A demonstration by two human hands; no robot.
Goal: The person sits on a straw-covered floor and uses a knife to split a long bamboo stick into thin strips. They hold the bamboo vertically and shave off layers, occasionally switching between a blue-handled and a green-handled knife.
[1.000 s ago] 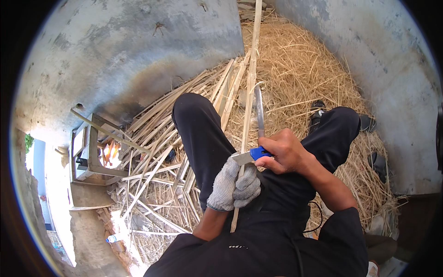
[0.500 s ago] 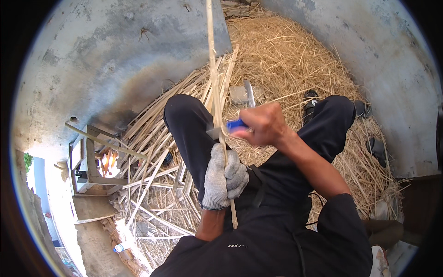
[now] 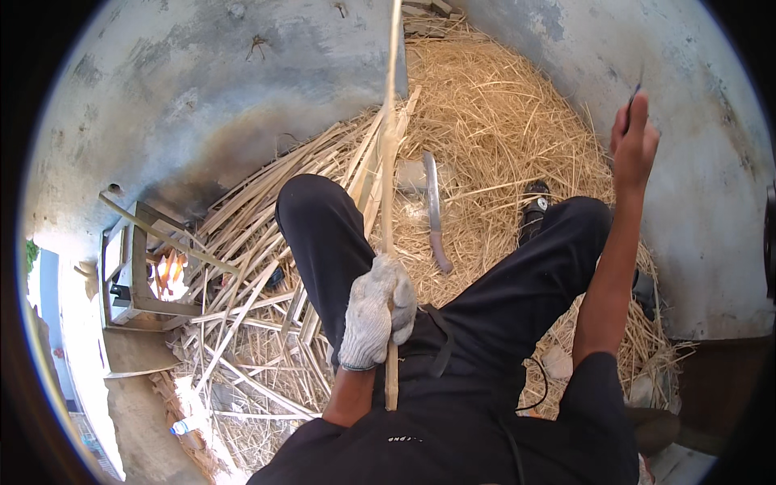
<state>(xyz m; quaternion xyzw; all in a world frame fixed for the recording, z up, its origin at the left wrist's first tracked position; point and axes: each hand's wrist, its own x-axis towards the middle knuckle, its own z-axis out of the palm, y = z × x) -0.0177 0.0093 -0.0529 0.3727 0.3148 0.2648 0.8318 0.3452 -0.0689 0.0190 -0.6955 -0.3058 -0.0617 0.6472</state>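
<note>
My left hand (image 3: 377, 311), in a light knitted glove, is closed round a long, thin bamboo strip (image 3: 389, 178). The strip stands lengthwise away from me, its near end poking out below the glove toward my lap. Up at the right, far from the strip, my bare right hand (image 3: 636, 149) is closed on a knife (image 3: 634, 99); its blade is thin and blurred, and the fingers hide the handle. A machete (image 3: 435, 206) with a long blade and brown handle lies on the shavings between my knees.
Split bamboo strips (image 3: 267, 190) are heaped at the left. A pile of shavings (image 3: 509, 113) covers the floor ahead. Grey walls (image 3: 202, 73) curve round both sides. A wooden frame (image 3: 129, 267) stands at the left, and a plastic bottle (image 3: 184, 425) lies below it.
My right hand has swung up and to the right with the knife, away from the bamboo strip. My left hand still grips the strip, which now stands more upright. The machete is fully uncovered.
</note>
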